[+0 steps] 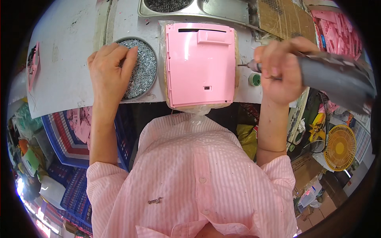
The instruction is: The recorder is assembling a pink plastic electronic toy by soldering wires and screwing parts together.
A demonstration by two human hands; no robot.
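A pink plastic housing (200, 71), with a dark slot near its far edge and a small window near its near edge, lies on a padded, plastic-wrapped support (237, 51) on the table. To its left stands a round dish (155, 55) full of small silver screws (143, 75). Over the dish's left part rests my left hand (110, 65), fingers curled in and fingertips hidden. My right hand (283, 69) grips a dark grey electric screwdriver (333, 75) to the right of the housing. Its bit (243, 65) points left at the housing's right edge.
At the far edge sits a metal tray (222, 16) with dark small parts in one hollow. A small green round container (254, 79) stands right of the housing. Pink parts (337, 31) pile up at far right. Below the table's left side is a blue crate (63, 148); a yellow fan (339, 147) stands right.
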